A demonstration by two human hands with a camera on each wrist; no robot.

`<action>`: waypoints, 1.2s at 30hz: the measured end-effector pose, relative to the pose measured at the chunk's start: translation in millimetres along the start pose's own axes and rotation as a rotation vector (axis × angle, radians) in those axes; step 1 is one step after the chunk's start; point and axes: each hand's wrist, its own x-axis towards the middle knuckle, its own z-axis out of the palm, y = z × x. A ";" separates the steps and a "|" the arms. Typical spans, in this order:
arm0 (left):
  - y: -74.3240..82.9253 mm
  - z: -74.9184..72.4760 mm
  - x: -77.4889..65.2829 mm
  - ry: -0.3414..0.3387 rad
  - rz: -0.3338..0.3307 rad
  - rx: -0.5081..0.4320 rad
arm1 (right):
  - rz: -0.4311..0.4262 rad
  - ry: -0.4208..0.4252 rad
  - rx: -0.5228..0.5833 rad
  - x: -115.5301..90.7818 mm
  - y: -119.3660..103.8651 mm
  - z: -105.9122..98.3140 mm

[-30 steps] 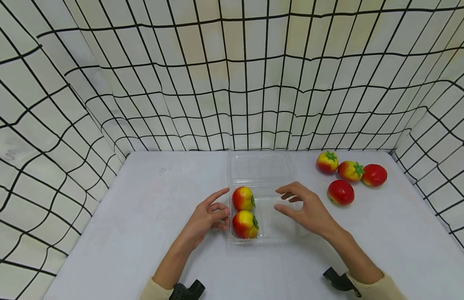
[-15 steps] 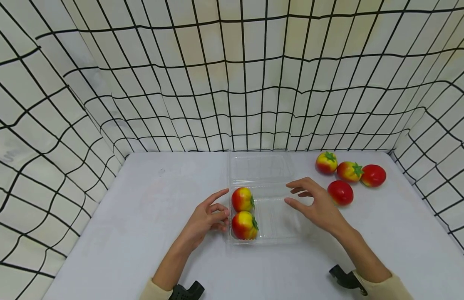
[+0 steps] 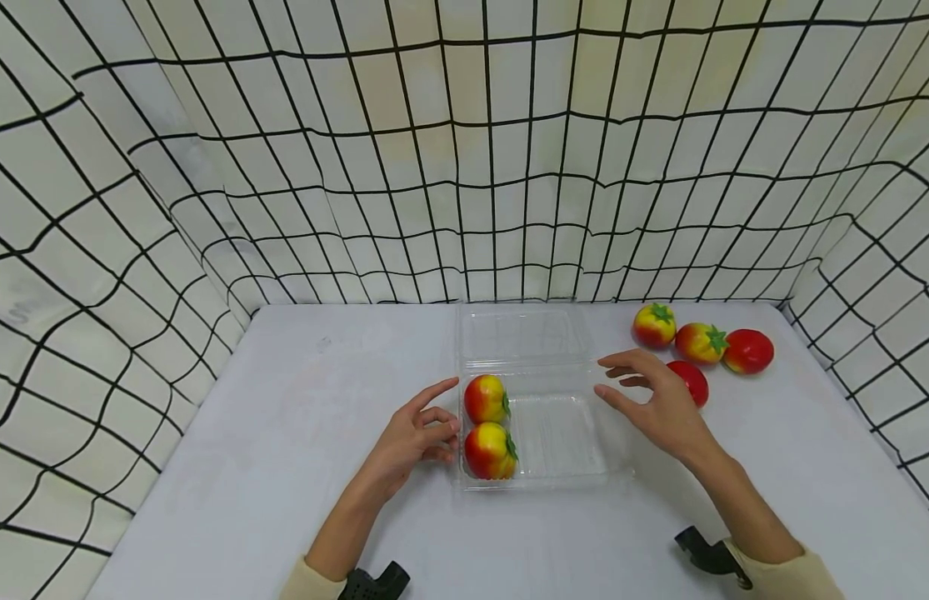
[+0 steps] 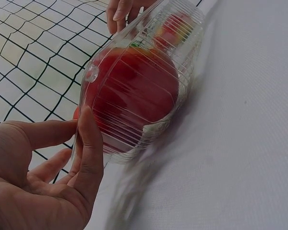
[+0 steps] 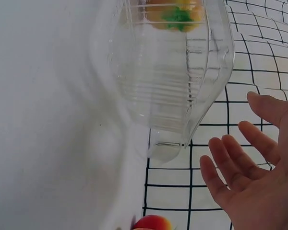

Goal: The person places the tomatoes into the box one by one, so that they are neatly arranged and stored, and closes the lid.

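Note:
A clear plastic clamshell box (image 3: 565,433) lies with its lid (image 3: 524,335) folded back. Two red-and-yellow fruits with green leafy tops, a far one (image 3: 485,398) and a near one (image 3: 490,452), sit in its left side. My left hand (image 3: 413,440) is at the box's left edge; in the left wrist view its thumb and a finger (image 4: 90,148) pinch the rim. Just off the box's right side hovers my right hand (image 3: 662,410), fingers spread and gently bent, holding nothing. It partly covers a red fruit (image 3: 691,383). The right wrist view shows a gap between the fingers and the box wall.
Behind the right hand stand three more fruits: a yellow-red one (image 3: 654,325), another with a green top (image 3: 700,343) and a red one (image 3: 749,351). White cloth (image 3: 307,392) covers the table. Black netting (image 3: 494,167) walls the back and sides.
My right hand has drifted right, from over the box to beyond its right edge, and now hides part of the nearest red fruit. The left hand and box have stayed put.

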 end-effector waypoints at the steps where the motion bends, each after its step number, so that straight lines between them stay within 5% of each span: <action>1: 0.0 0.0 0.2 0.000 -0.002 -0.001 | 0.004 0.002 -0.001 -0.3 0.1 -1.2; 36: -0.4 -0.9 0.6 -0.010 0.001 -0.003 | 0.072 0.130 -0.059 -6.8 32.4 -29.1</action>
